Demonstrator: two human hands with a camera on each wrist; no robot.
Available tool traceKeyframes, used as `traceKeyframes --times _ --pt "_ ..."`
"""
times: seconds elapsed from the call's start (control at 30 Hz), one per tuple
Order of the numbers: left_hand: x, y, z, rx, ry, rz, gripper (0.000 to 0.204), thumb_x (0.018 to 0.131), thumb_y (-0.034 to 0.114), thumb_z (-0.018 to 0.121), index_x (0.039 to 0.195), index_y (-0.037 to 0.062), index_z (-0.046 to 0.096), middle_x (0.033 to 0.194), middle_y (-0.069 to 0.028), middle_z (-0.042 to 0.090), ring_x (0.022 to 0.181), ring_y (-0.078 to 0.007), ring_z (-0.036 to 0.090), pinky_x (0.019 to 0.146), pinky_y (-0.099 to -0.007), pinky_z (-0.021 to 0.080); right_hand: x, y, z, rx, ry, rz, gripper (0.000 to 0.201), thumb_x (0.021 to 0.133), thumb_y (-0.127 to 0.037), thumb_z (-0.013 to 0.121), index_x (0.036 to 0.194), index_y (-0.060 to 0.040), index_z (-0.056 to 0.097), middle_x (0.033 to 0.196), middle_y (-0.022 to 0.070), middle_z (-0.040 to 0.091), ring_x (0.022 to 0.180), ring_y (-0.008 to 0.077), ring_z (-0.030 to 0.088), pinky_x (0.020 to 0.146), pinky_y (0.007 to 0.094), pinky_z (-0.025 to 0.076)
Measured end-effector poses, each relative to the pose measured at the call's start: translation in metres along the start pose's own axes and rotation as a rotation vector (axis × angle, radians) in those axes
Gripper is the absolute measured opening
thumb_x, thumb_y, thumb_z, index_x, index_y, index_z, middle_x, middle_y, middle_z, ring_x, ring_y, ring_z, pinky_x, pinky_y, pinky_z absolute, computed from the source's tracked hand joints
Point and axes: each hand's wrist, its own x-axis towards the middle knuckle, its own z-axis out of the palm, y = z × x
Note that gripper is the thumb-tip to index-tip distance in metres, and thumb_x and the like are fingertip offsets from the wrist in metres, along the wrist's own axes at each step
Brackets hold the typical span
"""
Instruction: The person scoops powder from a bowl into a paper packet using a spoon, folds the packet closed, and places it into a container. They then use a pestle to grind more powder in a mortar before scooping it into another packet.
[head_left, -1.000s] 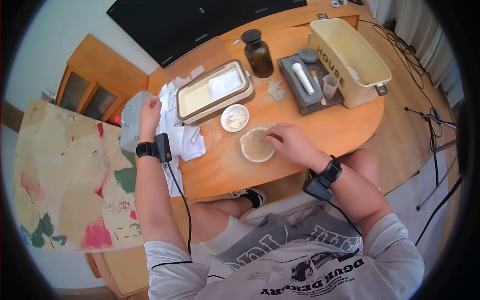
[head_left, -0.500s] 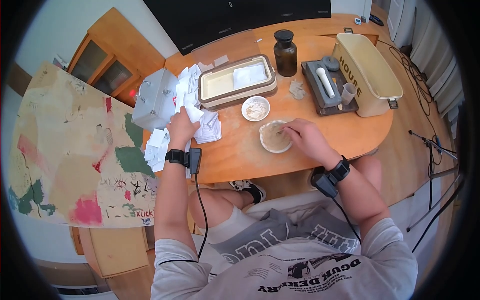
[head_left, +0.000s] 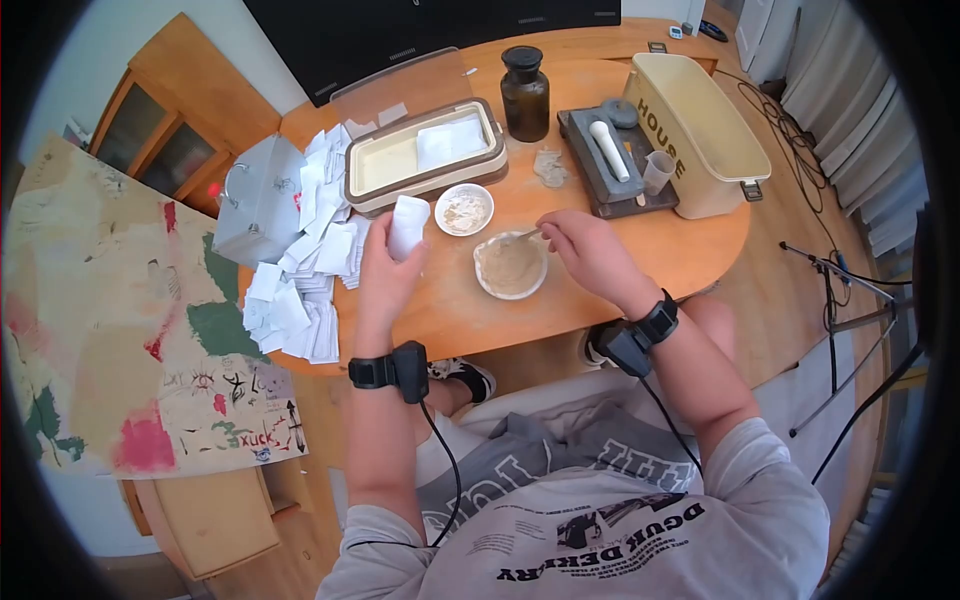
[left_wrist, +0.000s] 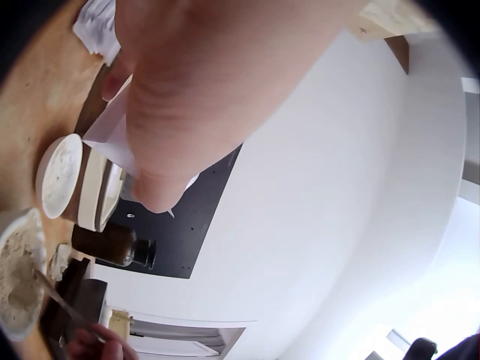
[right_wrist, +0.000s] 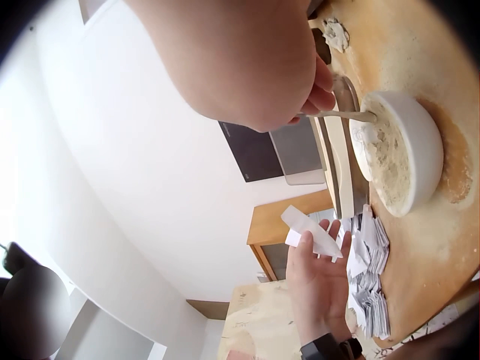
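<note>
Presently, left hand: the white paper piece (head_left: pixel 408 228) is gripped by the left hand (head_left: pixel 388 268) between thumb and fingers, spread just wide enough for its width; it is raised above the table (head_left: pixel 425 320), apparently to keep it off the dusty surface.
Right hand: a thin utensil (right_wrist: pixel 346 115) is pinched in the nearly closed fingertips of the right hand (head_left: pixel 592 252), its far end being lowered into the bowl, probably for a light, steerable hold.
Bowl: pale powder (head_left: pixel 512 265) is contained in the white bowl (right_wrist: pixel 429 154), set between the hands, seemingly for easy reach.
Small dish: whitish residue is held in the small dish (head_left: pixel 439 213), placed just beyond the bowl.
Papers: loose folded papers (head_left: pixel 290 312) are heaped beside the metal case (head_left: pixel 260 200), presumably within left-hand reach.
Dark tray: a white pestle (head_left: pixel 609 152) is kept here, well apart.
</note>
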Motion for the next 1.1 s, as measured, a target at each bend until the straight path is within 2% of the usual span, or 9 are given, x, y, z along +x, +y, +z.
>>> traceKeyframes --times 0.03,0.07,0.1,0.23,0.3,0.53,0.8,0.87,1.1 --pt "-0.006 -0.001 0.008 -0.076 -0.015 -0.049 0.056 0.085 0.017 0.075 0.132 -0.0012 0.051 0.12 -0.0186 0.061 0.112 -0.025 0.06 0.095 -0.0371 0.048 0.0 0.0 0.001 -0.009 -0.006 0.004 0.014 0.097 -0.006 0.058 0.105 0.0028 0.065 0.09 0.0166 0.068 0.079 0.0275 0.068 0.07 0.0356 0.054" --pt "-0.01 0.002 0.01 -0.071 -0.089 -0.044 0.055 0.089 0.009 0.071 0.138 0.0027 0.045 0.125 -0.0117 0.057 0.113 -0.0197 0.058 0.092 -0.0331 0.05 0.001 -0.001 0.002 -0.003 -0.039 -0.016 0.014 0.096 -0.008 0.059 0.104 0.0019 0.066 0.092 0.0182 0.067 0.084 0.0329 0.066 0.074 0.039 0.053" --pt "-0.011 -0.002 0.012 -0.08 -0.088 -0.051 0.055 0.089 0.009 0.071 0.138 0.0027 0.045 0.125 -0.0117 0.057 0.113 -0.0197 0.058 0.092 -0.0331 0.05 0.002 -0.003 0.004 0.005 -0.073 -0.037 0.014 0.095 -0.009 0.06 0.103 0.001 0.066 0.095 0.0197 0.067 0.089 0.0383 0.064 0.079 0.0424 0.053" --pt "-0.014 -0.007 0.014 -0.039 -0.095 -0.009 0.056 0.089 0.009 0.071 0.138 0.0027 0.045 0.126 -0.0116 0.057 0.114 -0.0196 0.057 0.093 -0.033 0.05 0.005 -0.015 0.008 0.011 -0.113 -0.031 0.013 0.095 -0.008 0.06 0.104 -0.0003 0.066 0.096 0.0181 0.067 0.09 0.037 0.064 0.08 0.0416 0.053" --pt "-0.015 -0.005 0.016 -0.084 -0.096 -0.036 0.056 0.089 0.009 0.072 0.138 0.003 0.045 0.127 -0.0114 0.057 0.115 -0.0197 0.057 0.093 -0.0328 0.049 0.006 -0.015 0.013 0.014 -0.089 -0.198 0.014 0.093 -0.002 0.061 0.105 -0.0001 0.067 0.093 0.0152 0.066 0.085 0.0321 0.065 0.076 0.0383 0.053" --pt "-0.02 0.005 0.014 0.055 -0.069 0.019 0.058 0.086 0.018 0.074 0.135 0.0022 0.049 0.127 -0.0145 0.06 0.116 -0.0243 0.057 0.099 -0.0368 0.045 0.008 -0.02 0.007 -0.012 -0.306 -0.098 0.015 0.092 -0.005 0.061 0.106 -0.0018 0.066 0.098 0.0158 0.064 0.091 0.0361 0.063 0.08 0.0412 0.053" --pt "-0.023 0.013 0.012 0.081 -0.068 0.035 0.058 0.085 0.019 0.075 0.134 0.0011 0.05 0.129 -0.0183 0.059 0.12 -0.0302 0.057 0.102 -0.0386 0.044 0.002 -0.025 0.013 -0.041 -0.266 -0.139 0.012 0.093 -0.004 0.06 0.102 -0.0006 0.065 0.091 0.0168 0.064 0.087 0.0373 0.063 0.077 0.0411 0.052" --pt "-0.024 0.013 0.012 0.048 -0.074 0.074 0.059 0.084 0.021 0.074 0.133 -0.0005 0.049 0.125 -0.0217 0.056 0.116 -0.0376 0.056 0.1 -0.0433 0.045 0.0 -0.038 0.008 -0.042 -0.228 -0.096 0.011 0.092 -0.004 0.06 0.101 0.0001 0.064 0.09 0.0172 0.064 0.085 0.0375 0.063 0.076 0.0413 0.052" --pt "-0.023 0.015 0.014 0.098 -0.09 0.051 0.06 0.085 0.02 0.073 0.134 -0.0007 0.047 0.128 -0.0214 0.055 0.118 -0.0367 0.055 0.101 -0.0426 0.044 -0.01 -0.029 0.025 -0.072 -0.177 -0.117 0.008 0.093 -0.005 0.061 0.098 0.0011 0.064 0.089 0.019 0.065 0.081 0.0372 0.064 0.072 0.0409 0.053"
